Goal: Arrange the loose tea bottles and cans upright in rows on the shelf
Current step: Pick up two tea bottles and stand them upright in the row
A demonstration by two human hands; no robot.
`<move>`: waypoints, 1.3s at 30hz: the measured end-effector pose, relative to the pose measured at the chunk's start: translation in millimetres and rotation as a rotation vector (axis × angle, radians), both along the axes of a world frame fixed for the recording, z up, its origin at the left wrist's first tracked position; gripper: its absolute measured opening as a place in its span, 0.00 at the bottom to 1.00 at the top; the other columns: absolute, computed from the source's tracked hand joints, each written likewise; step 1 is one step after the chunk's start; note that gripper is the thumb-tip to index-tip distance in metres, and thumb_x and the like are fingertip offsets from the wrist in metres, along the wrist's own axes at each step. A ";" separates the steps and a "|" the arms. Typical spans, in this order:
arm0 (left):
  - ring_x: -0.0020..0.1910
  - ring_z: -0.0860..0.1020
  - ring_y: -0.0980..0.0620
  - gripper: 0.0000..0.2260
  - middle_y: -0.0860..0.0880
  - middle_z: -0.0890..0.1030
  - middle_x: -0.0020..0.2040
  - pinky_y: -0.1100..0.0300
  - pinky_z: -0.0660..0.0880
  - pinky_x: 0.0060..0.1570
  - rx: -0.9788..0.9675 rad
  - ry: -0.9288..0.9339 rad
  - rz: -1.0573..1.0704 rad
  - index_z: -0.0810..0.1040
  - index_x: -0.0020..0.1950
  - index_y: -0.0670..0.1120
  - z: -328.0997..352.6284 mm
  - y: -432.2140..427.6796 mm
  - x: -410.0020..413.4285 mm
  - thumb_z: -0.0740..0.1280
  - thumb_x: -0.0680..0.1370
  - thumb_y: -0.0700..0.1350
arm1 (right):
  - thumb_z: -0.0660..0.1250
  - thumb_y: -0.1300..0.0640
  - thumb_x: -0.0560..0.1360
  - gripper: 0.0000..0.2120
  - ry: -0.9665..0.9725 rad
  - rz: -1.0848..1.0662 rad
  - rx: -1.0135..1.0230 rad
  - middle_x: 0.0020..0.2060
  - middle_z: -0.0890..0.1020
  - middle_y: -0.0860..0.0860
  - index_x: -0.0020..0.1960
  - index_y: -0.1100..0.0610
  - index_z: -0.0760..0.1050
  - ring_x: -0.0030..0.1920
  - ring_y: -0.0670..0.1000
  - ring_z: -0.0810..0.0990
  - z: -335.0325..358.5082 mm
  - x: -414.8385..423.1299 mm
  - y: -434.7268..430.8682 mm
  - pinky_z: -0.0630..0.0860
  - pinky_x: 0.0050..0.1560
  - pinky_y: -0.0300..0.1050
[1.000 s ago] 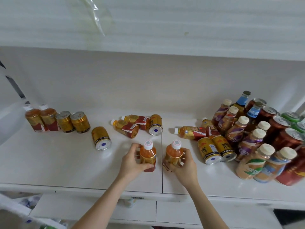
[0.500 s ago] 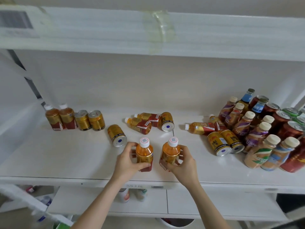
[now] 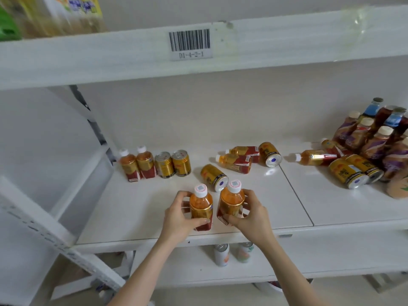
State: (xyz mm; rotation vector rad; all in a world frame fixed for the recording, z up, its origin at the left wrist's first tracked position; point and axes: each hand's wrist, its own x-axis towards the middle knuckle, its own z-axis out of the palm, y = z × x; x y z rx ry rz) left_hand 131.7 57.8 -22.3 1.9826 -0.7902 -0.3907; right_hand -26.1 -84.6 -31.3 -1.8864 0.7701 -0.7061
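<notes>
Tea bottle pair (image 3: 201, 206), amber, white-capped: upright at shelf (image 3: 132, 217) front. Upright row of four (image 3: 164, 166) at their 10 o'clock; toppled bottles (image 3: 235, 161) and gold cans (image 3: 214, 176), 12 to 2 o'clock.

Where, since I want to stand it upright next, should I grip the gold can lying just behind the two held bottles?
Grip the gold can round the middle of its curved wall, from above, thumb and fingers across its length. It lies on its side, base toward the shelf front, so the wall is free on top; nudged sideways, it may roll.
</notes>
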 end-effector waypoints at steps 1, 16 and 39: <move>0.49 0.79 0.58 0.30 0.57 0.81 0.48 0.59 0.77 0.49 0.000 0.002 0.004 0.70 0.52 0.61 0.2 5.3 8.6 0.82 0.57 0.48 | 0.75 0.42 0.55 0.31 -0.007 0.006 0.001 0.47 0.78 0.33 0.55 0.39 0.67 0.48 0.37 0.77 0.3 9.3 5.7 0.74 0.45 0.35; 0.47 0.76 0.64 0.29 0.63 0.78 0.46 0.68 0.72 0.39 -0.067 0.075 0.196 0.69 0.49 0.61 -1.7 81.7 167.6 0.82 0.58 0.45 | 0.80 0.52 0.58 0.31 0.009 0.224 0.003 0.50 0.80 0.41 0.55 0.42 0.68 0.50 0.40 0.78 1.3 198.7 66.2 0.76 0.45 0.31; 0.41 0.77 0.63 0.32 0.59 0.77 0.43 0.68 0.72 0.33 -0.095 0.183 0.072 0.68 0.53 0.55 -39.5 58.4 305.8 0.81 0.57 0.41 | 0.77 0.64 0.64 0.28 0.249 0.142 0.080 0.52 0.81 0.52 0.61 0.61 0.71 0.54 0.52 0.80 -25.4 333.6 49.6 0.78 0.55 0.48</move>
